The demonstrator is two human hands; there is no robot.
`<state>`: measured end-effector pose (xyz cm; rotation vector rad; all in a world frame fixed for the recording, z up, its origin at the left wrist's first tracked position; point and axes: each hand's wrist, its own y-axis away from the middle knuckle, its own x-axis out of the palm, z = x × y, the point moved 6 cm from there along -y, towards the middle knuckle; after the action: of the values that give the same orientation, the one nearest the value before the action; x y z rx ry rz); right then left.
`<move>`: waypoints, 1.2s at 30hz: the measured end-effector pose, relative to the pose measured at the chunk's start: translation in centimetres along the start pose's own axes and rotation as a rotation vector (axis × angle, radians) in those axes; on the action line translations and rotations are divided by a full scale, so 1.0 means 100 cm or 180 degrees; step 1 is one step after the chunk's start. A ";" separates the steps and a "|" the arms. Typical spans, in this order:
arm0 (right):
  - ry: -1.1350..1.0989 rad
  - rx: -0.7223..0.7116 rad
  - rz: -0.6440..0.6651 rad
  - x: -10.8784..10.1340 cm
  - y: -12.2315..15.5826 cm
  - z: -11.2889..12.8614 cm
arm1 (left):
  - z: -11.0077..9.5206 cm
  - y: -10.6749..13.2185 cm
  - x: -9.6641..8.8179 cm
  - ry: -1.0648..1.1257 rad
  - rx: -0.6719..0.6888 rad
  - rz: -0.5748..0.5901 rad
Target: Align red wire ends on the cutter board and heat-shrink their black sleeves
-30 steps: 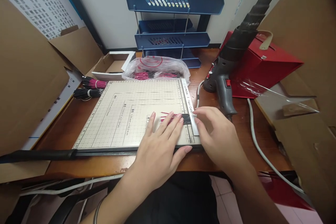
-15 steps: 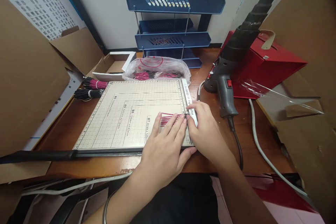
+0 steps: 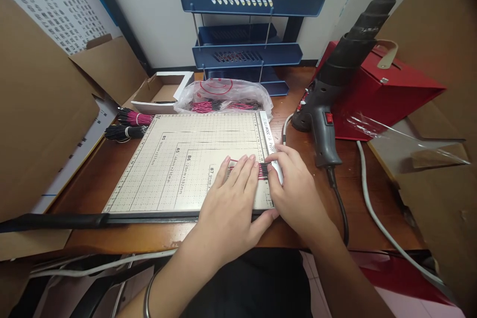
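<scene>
Several dark-red wires with black ends lie side by side on the cream gridded board of a paper cutter. Flat across them rests my left hand, fingers stretched out, covering most of their length. Its thumb points right along the board's near edge. My right hand is curled at the black ends, thumb and forefinger against them beside the white edge strip. The fingertips partly hide the contact. The cutter's black handle lies low along the near side, to the left.
A grey heat gun stands at right, before a red box. Behind the board are a clear bag of wires and blue tray racks. Wire bundles and an open carton sit at left.
My left hand's fingers have slid slightly left, uncovering more of the black wire ends. My right hand has shifted a little right with its fingers still curled. The view has shifted slightly.
</scene>
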<state>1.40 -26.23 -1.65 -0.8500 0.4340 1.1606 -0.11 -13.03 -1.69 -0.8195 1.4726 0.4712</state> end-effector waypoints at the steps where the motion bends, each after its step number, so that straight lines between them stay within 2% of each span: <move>1: 0.0005 -0.0049 -0.0007 0.000 0.000 0.000 | -0.001 0.000 0.000 -0.0002 0.0009 0.0000; 6: -0.0046 -0.0285 -0.0035 -0.003 0.000 0.003 | -0.002 -0.001 0.000 -0.0035 0.0010 0.0031; 13: -0.0063 -0.0290 -0.0038 -0.002 -0.002 0.004 | -0.001 -0.001 0.000 0.0047 0.0017 0.0072; 20: -0.0515 -0.0162 -0.0525 -0.017 -0.005 0.005 | -0.003 -0.003 -0.001 0.0081 -0.0056 0.0011; 32: 0.0084 0.0065 -0.0108 -0.003 -0.013 0.003 | -0.002 -0.003 0.003 0.0209 -0.0142 -0.0046; 36: -0.0032 0.0146 -0.0227 -0.005 -0.011 0.005 | -0.002 -0.004 0.002 0.0228 -0.0145 -0.0072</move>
<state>2.17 -26.35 -0.62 -0.8132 0.4173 1.0850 0.03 -13.51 -1.81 -0.8961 1.5216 0.4638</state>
